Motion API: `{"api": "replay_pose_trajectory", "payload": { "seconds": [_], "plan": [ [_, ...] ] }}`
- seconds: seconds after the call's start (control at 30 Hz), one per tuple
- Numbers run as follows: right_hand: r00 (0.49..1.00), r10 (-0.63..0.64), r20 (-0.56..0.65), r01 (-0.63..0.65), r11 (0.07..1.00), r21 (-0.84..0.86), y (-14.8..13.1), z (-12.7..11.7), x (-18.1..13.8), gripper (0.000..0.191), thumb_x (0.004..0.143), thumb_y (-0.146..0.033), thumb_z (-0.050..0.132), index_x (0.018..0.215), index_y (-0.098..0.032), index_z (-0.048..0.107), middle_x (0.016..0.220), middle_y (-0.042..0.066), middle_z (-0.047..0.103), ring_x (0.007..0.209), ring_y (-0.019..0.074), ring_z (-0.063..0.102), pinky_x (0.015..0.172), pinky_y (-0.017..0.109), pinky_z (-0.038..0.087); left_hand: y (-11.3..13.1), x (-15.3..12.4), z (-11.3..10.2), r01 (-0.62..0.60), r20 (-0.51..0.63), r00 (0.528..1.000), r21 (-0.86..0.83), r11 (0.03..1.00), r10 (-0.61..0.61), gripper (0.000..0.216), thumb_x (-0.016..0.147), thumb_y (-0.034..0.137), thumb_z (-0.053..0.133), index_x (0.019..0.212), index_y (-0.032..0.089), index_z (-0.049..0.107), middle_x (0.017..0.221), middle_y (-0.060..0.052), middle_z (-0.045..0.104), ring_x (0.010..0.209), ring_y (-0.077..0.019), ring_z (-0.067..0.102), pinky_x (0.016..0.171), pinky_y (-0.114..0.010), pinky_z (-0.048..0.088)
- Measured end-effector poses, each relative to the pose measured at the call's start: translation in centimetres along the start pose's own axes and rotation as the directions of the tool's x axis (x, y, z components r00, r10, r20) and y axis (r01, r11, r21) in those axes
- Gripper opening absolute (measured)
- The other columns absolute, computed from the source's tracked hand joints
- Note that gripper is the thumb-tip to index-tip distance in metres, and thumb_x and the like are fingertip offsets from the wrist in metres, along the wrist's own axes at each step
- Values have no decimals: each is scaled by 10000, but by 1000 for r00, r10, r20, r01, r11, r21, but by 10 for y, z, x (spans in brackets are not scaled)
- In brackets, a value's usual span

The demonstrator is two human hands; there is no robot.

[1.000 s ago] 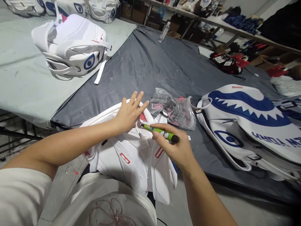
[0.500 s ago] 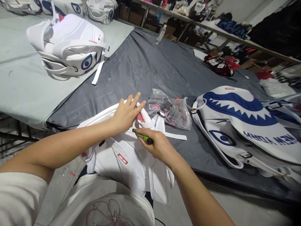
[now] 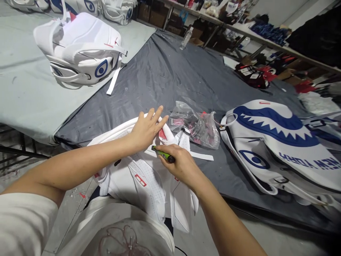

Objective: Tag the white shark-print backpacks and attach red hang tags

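Note:
A white backpack (image 3: 125,177) with perforated shoulder straps and small red labels lies at the table's near edge, hanging down over my lap. My left hand (image 3: 146,131) rests flat on its upper rim, fingers spread, beside a red patch. In my right hand (image 3: 179,160) is a slim green-and-black hand tool (image 3: 164,154), its exact kind unclear. The tool's tip points left, at the white fabric just below my left hand; whether it touches is hard to see. A white webbing strap (image 3: 202,156) trails out to the right.
Just beyond the backpack is a clear plastic bag (image 3: 194,124) of small pink and dark pieces. A white-and-blue backpack (image 3: 277,142) lies to the right, another white backpack (image 3: 82,49) stands at left. A bottle (image 3: 186,38) stands farther back, before cluttered shelves.
The whole view has shifted slightly. Both hands keep nearly the same places on the backpack, and the green-and-black tool stays in my right hand.

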State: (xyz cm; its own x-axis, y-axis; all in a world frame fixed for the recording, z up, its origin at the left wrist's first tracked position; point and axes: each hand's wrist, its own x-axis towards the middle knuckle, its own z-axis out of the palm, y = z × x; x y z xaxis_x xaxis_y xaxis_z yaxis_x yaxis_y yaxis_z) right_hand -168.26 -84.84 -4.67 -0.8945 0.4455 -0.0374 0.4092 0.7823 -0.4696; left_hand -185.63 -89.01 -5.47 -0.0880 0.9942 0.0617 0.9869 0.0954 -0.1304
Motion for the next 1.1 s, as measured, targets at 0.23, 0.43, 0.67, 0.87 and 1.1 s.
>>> {"api": "replay_pose_trajectory", "payload": {
  "seconds": [0.23,0.43,0.67,0.87,1.1],
  "plan": [
    [997,46,57,-42,996,-77,-6,-6,0,311,865,-129,615,1134,-238,728,1037,46,752,1007,223,675,819,291,488,0,0,1,-14,-14,1000,18,1000,14,796,888,274,589,1574,214,190,1662,-171,85,1428,-366,280,1020,-501,381],
    [992,96,80,-85,988,-127,-10,-8,0,318,859,-142,625,1141,-248,727,1032,46,749,973,223,682,789,287,483,-1,-1,2,-20,-35,999,18,1000,20,799,877,272,602,1570,207,208,1657,-181,100,1414,-372,300,1002,-506,395],
    [997,72,37,-69,995,-68,-7,-1,0,330,871,-145,611,1177,-219,711,1070,56,744,1023,221,667,844,291,481,-1,0,1,-22,-8,1000,5,1000,22,790,891,265,590,1572,202,194,1660,-181,82,1421,-372,289,1023,-511,375],
    [995,85,57,-77,988,-131,-11,-5,-1,340,855,-135,611,1155,-254,720,1022,42,751,982,221,675,796,285,479,-1,0,2,-27,-9,1000,-4,1000,27,808,885,296,609,1573,209,194,1661,-179,83,1419,-371,291,1025,-503,370],
    [994,106,35,-100,985,-143,-11,0,-2,347,848,-145,619,1163,-248,721,1014,56,750,949,228,688,772,293,494,-2,0,1,-11,-15,1000,-12,1000,11,772,899,296,585,1571,233,209,1666,-151,93,1417,-352,301,1014,-473,375]
  ]
}}
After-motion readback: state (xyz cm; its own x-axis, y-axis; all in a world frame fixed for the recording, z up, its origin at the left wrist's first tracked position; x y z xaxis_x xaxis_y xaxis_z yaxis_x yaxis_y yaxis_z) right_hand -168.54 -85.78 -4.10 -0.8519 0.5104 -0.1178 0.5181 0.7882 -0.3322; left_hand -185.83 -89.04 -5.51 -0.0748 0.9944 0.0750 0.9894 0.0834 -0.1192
